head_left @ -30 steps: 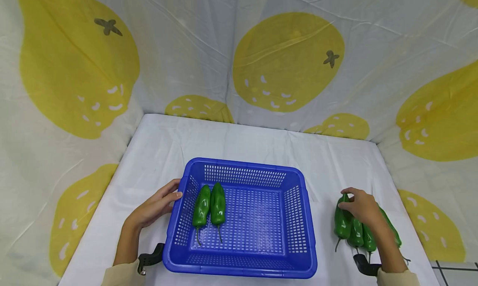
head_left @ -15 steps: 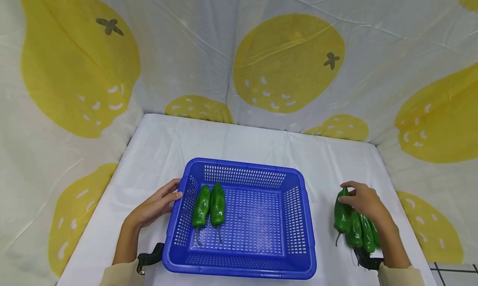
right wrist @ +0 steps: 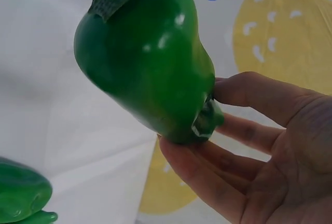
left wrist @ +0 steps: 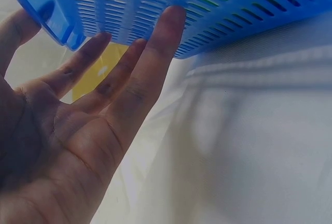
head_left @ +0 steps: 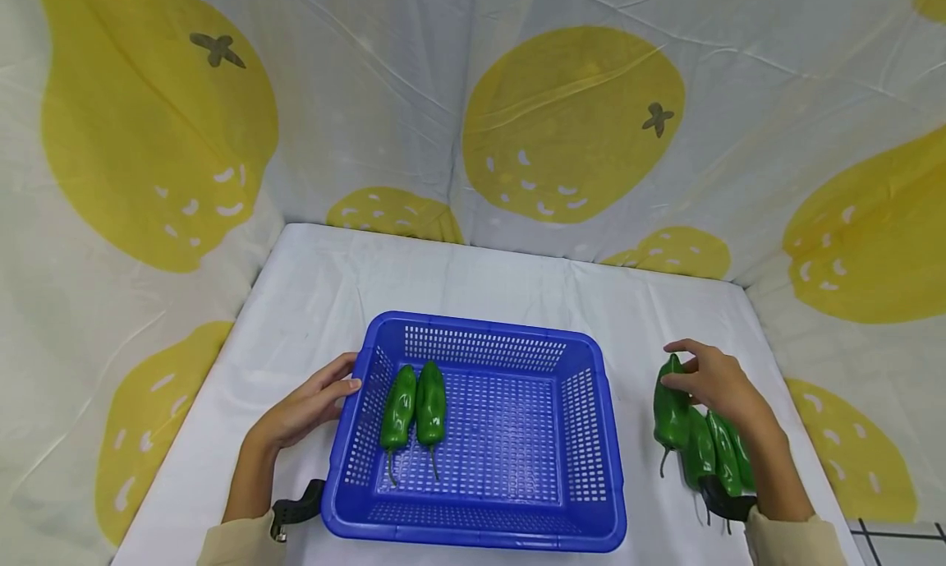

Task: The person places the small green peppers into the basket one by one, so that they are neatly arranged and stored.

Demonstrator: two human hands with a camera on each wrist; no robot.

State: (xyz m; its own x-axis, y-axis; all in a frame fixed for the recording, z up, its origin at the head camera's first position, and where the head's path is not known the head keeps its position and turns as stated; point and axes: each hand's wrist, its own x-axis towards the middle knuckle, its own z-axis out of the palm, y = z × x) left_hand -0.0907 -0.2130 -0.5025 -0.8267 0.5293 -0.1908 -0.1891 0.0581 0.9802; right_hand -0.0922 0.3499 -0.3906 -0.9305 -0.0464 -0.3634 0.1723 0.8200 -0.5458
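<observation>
A blue basket (head_left: 473, 535) holds two green peppers (head_left: 399, 410) side by side toward its left. My left hand (head_left: 306, 406) grips its left side, thumb at the rim; in the left wrist view the fingers of that hand (left wrist: 98, 105) rest against the slotted outer wall (left wrist: 119, 6). Right of the basket, my right hand (head_left: 720, 385) pinches a green pepper (head_left: 671, 410) by its upper tip, stem downward. The right wrist view shows this pepper (right wrist: 145, 58) between the thumb and fingers of the hand (right wrist: 270, 151).
Several more green peppers (head_left: 698, 451) lie beneath and beside my right wrist. White cloth (head_left: 473, 283) covers the table, with lemon-patterned fabric (head_left: 569, 122) standing behind and at both sides. Dark straps are at both wrists.
My right hand has moved away from me and slightly left, carrying the pinched pepper off the other peppers. The left hand and basket have stayed in place.
</observation>
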